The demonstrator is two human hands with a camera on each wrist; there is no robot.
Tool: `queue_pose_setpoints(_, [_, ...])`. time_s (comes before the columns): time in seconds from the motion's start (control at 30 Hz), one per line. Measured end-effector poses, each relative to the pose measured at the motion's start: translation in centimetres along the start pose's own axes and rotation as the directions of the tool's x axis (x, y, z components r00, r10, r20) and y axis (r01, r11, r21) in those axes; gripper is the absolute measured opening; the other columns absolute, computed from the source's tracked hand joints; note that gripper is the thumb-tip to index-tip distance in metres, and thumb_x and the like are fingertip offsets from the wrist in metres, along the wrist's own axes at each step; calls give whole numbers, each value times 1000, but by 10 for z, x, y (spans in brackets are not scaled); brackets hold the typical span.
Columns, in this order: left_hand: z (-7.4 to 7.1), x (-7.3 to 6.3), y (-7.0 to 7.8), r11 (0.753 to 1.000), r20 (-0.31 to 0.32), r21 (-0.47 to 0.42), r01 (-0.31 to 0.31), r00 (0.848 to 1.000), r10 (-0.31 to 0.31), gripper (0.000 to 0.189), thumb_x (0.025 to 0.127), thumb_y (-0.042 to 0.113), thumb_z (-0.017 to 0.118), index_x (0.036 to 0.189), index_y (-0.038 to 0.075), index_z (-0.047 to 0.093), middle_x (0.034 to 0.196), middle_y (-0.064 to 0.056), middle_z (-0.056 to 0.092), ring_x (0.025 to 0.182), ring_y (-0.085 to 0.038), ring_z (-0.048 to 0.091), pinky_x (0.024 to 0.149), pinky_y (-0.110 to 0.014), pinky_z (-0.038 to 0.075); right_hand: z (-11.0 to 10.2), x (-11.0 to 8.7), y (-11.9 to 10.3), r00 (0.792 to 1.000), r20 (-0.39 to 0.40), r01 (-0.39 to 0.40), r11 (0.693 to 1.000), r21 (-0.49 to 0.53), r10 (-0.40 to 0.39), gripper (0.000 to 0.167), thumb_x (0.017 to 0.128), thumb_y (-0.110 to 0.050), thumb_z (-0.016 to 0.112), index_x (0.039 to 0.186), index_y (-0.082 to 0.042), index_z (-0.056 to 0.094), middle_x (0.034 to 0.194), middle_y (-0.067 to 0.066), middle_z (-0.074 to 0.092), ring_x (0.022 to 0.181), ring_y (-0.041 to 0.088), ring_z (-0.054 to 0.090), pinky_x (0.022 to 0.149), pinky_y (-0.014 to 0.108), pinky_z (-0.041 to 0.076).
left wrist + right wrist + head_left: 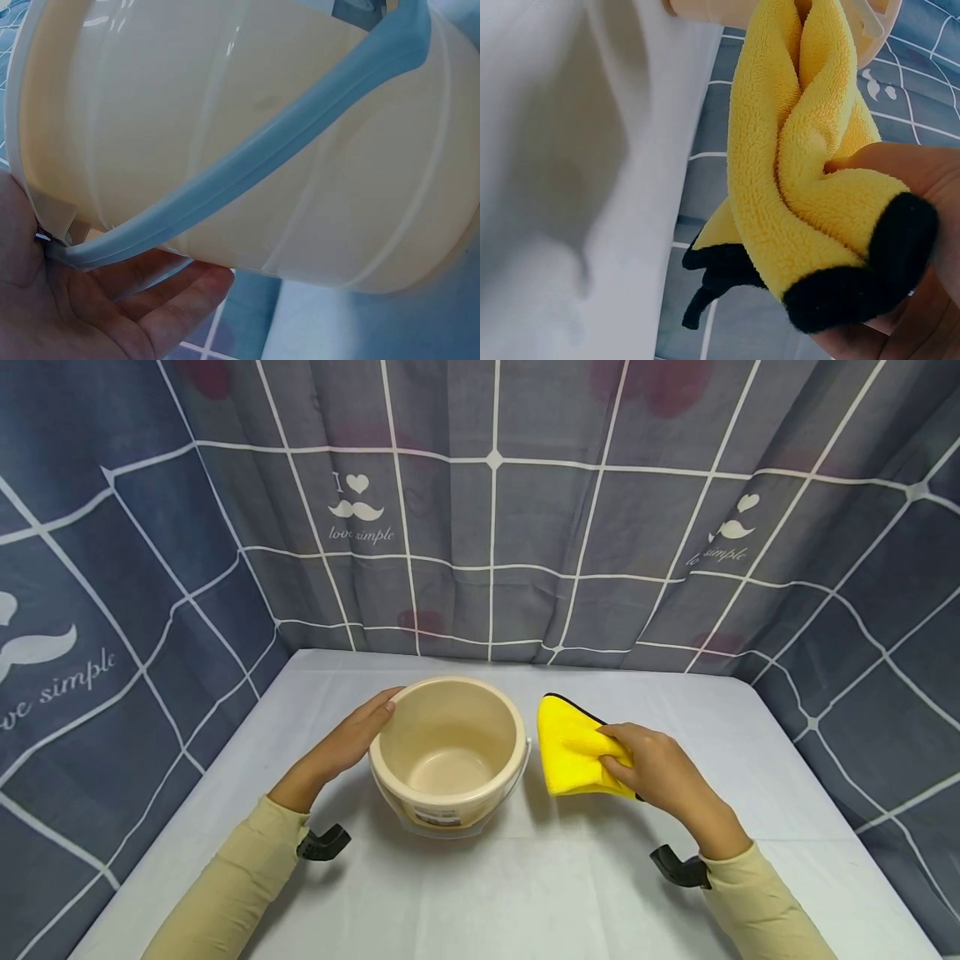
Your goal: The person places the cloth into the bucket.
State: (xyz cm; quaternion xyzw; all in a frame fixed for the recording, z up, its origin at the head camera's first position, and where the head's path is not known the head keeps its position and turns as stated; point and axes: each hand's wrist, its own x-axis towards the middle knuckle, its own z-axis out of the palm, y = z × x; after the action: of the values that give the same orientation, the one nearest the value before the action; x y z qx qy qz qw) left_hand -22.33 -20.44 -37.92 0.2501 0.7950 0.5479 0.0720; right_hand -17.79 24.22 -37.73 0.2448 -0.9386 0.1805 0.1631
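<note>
A cream plastic bucket (448,806) stands upright on the white-covered table, its opening facing up and nothing visible inside. At its left rim my left hand (352,735) holds it, thumb over the edge and fingers along the outer wall. In the left wrist view the bucket's pale handle (247,161) hangs down across the side, close by the palm of the left hand (112,307). To the right of the bucket, my right hand (660,768) pinches a folded yellow towel (573,747) with black edging. The right wrist view shows the towel (802,150) bunched between thumb and fingers.
A white cloth covers the table (517,893). Dark grey-blue checked curtains (450,527) close off the back and both sides. Black camera mounts (324,843) stick out from both sleeves near the wrists.
</note>
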Motion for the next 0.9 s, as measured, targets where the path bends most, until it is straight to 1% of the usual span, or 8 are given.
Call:
queue_pose_setpoints(0.23, [1,-1,1,1000,-2,3,2,1000,-2,52,114,28,26,157,1,30,158,-21,35,146,-37,30,117,-58,20,-2,1,-1,1000,1,0,1000,-3,0,35,84,-7,80,117,1,70,109,15,72,87,28,66,77,47,55])
queue_pose_setpoints(0.4, [0,-1,1,1000,-2,3,7,1000,-7,52,114,29,26,157,2,31,158,-19,36,146,-36,31,117,-57,22,-4,1,-3,1000,-1,4,1000,-5,-4,35,85,-7,80,117,1,70,109,15,72,87,28,66,77,47,55])
queue_pose_setpoints(0.73, [0,0,1,1000,1,21,-5,1000,5,53,114,30,26,157,1,29,158,-21,35,147,-37,29,117,-59,20,-9,2,-5,1000,-6,12,1000,-4,-12,36,85,-7,80,119,1,70,111,15,72,87,27,65,76,46,54])
queue_pose_setpoints(0.9, [0,-1,0,1000,-4,23,-5,1000,5,52,114,29,27,157,1,30,158,-21,36,146,-37,30,117,-59,21,-9,2,-6,1000,-18,21,1000,-5,-21,36,85,-7,80,119,1,70,110,15,72,86,27,65,76,45,54])
